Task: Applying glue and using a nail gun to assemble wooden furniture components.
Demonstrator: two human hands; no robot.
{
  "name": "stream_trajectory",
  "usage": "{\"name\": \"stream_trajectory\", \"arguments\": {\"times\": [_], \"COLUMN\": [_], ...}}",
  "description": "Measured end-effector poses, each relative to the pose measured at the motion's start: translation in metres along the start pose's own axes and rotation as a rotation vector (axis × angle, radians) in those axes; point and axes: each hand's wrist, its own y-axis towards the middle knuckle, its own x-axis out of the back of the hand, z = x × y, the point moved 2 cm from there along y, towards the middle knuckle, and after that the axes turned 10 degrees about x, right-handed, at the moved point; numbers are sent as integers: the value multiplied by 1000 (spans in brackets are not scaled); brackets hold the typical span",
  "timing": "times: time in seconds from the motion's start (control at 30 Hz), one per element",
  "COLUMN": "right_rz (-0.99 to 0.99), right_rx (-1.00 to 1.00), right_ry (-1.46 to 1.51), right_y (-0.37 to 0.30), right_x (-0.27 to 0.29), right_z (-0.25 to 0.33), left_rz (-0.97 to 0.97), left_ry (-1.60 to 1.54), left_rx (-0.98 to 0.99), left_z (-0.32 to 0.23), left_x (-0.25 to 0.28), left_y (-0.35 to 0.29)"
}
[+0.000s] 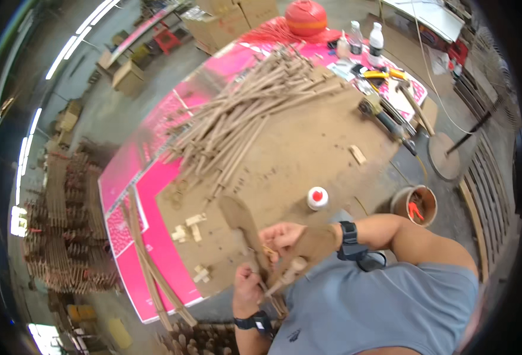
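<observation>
A brown wooden piece with broad, paddle-like ends [237, 213] stands tilted at the table's near edge, close to my body. My left hand [247, 285] is closed on its lower side, gripping a narrow part of the wood. Over the upper side my right hand [282, 235] has its fingers curled, at a small orange-tan item [269, 251] too small to name. A second broad wooden face partly covers the right wrist, and a pale round wooden knob [298, 264] shows against it. A white bottle with a red cap [317, 198] stands beyond the right hand.
A heap of thin wooden sticks [243, 112] covers the far left of the table. Small pale blocks [190, 228] lie nearer. A power tool [385, 115], a hammer [416, 109] and bottles [374, 44] sit at the far right. A bucket [413, 206] stands beside the table.
</observation>
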Motion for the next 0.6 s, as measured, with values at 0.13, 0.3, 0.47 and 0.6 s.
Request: {"name": "stream_trajectory", "arguments": {"times": [0.13,0.3,0.47,0.6], "right_rz": [-243,-235,-147,-52], "right_rx": [-65,205,310,152], "right_ry": [183,-389,-591,-811], "right_y": [8,26,53,59], "right_x": [1,-13,-31,-32], "right_z": [-6,61,110,97], "left_rz": [46,16,49,97], "left_ry": [41,96,105,109], "left_rx": [-107,-53,39,73], "left_z": [-11,-5,5,13], "left_x": [-3,11,10,22], "left_y": [12,-3,-9,-6]}}
